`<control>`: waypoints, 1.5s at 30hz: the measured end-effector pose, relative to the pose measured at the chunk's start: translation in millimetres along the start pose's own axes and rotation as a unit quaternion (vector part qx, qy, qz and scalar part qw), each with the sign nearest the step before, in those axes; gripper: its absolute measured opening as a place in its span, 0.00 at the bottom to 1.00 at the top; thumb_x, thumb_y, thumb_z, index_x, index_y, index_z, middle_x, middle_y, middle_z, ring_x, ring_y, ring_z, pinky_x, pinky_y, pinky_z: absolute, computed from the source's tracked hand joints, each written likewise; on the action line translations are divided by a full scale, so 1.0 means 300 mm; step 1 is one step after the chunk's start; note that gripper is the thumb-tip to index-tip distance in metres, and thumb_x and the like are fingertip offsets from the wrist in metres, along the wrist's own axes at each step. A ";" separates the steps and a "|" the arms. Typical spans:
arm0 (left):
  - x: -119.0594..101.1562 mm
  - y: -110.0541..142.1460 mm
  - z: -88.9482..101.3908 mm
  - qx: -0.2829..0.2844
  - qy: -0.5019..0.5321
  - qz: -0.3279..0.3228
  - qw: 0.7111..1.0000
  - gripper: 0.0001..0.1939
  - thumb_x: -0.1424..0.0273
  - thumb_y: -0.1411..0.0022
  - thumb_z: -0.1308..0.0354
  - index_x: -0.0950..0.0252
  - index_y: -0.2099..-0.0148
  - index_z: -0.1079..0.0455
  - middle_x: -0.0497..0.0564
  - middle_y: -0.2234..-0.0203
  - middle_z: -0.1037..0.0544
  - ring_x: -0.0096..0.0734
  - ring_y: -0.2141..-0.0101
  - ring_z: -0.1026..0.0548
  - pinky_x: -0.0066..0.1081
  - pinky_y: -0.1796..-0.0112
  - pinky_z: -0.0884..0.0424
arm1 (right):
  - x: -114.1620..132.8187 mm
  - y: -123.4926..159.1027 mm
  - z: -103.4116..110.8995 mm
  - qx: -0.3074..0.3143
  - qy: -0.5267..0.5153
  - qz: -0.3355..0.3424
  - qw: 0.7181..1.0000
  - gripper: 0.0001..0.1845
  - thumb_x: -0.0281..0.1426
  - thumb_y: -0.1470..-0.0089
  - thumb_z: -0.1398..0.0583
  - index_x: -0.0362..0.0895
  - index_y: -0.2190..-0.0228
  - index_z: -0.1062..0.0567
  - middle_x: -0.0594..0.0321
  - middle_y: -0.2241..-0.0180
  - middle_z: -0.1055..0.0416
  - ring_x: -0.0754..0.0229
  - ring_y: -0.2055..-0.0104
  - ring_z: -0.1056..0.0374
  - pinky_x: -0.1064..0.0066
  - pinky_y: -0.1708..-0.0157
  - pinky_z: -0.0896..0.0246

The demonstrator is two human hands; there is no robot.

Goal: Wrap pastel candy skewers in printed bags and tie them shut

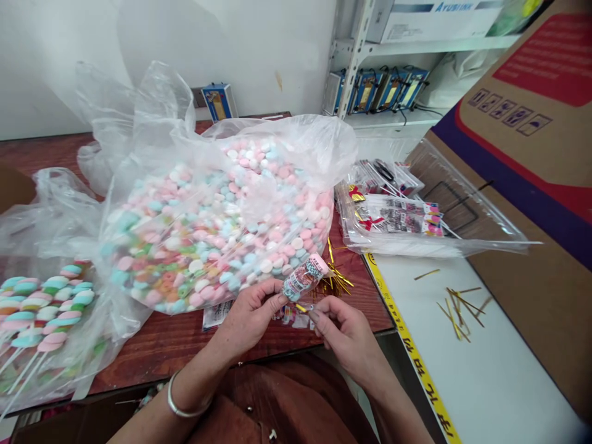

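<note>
Several candy skewers (47, 312) lie well left of the grip; a large candy bag (263, 203) sits just beyond it. Left hand (256, 312): pinching the near end of a printed packet (303, 277), probably keeping it gathered. Right hand (342, 327): narrow pinch on a gold tie (302, 307). Gold bundle (339, 281) just beyond, presumably for easy reach.

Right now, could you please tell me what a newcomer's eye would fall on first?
Most likely the big clear bag of pastel sweets on the table. In front of it, the left hand holds a small printed packet, with the right hand close by. At far left, the skewered sweets would probably draw the eye next.
</note>
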State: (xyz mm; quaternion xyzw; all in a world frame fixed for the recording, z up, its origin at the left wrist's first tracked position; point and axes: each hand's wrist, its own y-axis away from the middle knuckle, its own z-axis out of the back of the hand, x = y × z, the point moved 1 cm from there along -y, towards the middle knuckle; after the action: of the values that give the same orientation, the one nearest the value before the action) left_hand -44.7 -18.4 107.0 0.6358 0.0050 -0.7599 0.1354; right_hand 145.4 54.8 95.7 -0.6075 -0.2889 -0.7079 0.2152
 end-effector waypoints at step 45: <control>-0.011 -0.051 -0.087 -0.147 -0.086 -0.156 0.973 0.11 0.71 0.35 0.46 0.64 0.51 0.28 0.54 0.62 0.21 0.33 0.63 0.24 0.32 0.62 0.28 | 0.024 -0.122 -0.092 -0.240 0.259 0.252 0.901 0.13 0.34 0.35 0.45 0.46 0.72 0.30 0.64 0.74 0.28 0.60 0.72 0.32 0.71 0.72 0.41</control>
State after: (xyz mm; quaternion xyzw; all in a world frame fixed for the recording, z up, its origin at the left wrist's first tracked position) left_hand -22.3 1.9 102.7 0.5325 0.2042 -0.8144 0.1067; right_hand 99.9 63.7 94.7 -0.4888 0.1184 -0.8103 0.3008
